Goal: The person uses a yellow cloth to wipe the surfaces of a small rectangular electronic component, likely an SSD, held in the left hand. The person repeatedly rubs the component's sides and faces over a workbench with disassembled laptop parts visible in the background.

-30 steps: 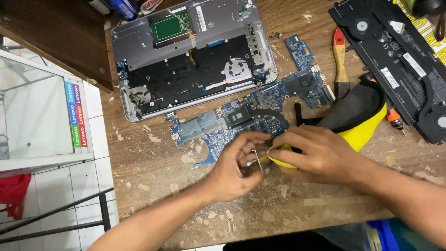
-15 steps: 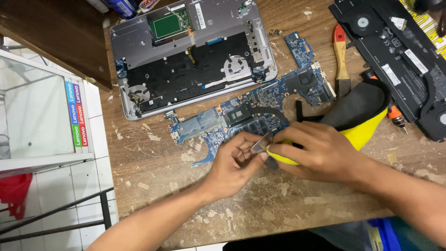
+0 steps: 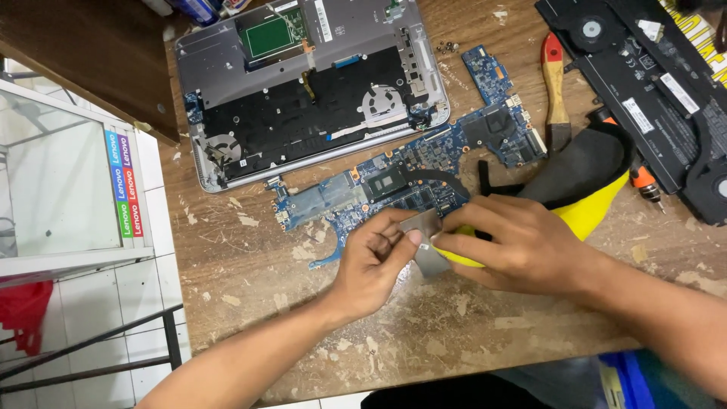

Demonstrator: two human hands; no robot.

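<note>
**Two hands working a small metal plate beside a stripped laptop board**

A person is looking down at a worn, paint-chipped wooden workbench [image 3: 250, 288]. The left hand [image 3: 371, 265] is reaching in from seven o'clock, and its thumb and fingertips are pinching a small, flat, grey metal plate [image 3: 425, 246] near the centre of the view. The right hand [image 3: 519, 246] is coming in from four o'clock, its fingers curled down and pressing on the yellow nose of a black and yellow soft tool [image 3: 583, 189], which is touching the plate's right edge. Whether the right fingers are also gripping the plate cannot be told.

In my judgement, doing this well is calling for a steady pinch on the plate's edges, light pressure from the yellow tip, and keeping both hands clear of the board just above.

Just at twelve o'clock of the hands, a long blue circuit board [image 3: 401, 185] with dark chips is lying bare on the wood. Farther toward eleven o'clock, an opened silver laptop base [image 3: 303, 91] is showing its black inner frame and a green pad. At one o'clock, a brush with a red and wooden handle [image 3: 555, 91] is lying, and at two o'clock a black laptop cover with round fans [image 3: 651, 83] is resting.

At nine o'clock, beyond the bench edge, a white glass-fronted cabinet [image 3: 53, 189] with coloured strips is standing over a white tiled floor [image 3: 106, 303], with a dark metal rail low at eight o'clock.
</note>
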